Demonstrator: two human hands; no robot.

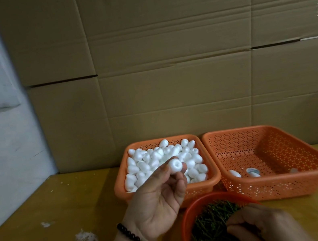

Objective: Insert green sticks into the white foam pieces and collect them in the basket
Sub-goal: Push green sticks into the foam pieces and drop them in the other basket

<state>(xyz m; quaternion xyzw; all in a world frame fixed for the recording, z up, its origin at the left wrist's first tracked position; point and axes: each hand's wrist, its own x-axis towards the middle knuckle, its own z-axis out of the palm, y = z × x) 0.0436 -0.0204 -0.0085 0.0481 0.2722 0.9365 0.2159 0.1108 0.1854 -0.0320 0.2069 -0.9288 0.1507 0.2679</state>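
Observation:
My left hand point(158, 196) is raised, palm toward me, and pinches a white foam piece point(175, 165) at its fingertips, its hollow end facing me. It hovers in front of the left orange basket point(120, 185), which is heaped with several foam pieces point(156, 159). My right hand point(264, 227) reaches down into the round orange bowl point(185, 224) of green sticks point(209, 232), fingers curled among them; whether it holds a stick is hidden. The right orange basket point(292, 184) holds a few foam pieces point(246, 173) at its near left corner.
The baskets and bowl stand on a yellow wooden table point(41, 204). White foam crumbs point(86, 240) lie on the table at the left. Stacked cardboard boxes point(163, 55) form a wall right behind the baskets. A white wall is at the left.

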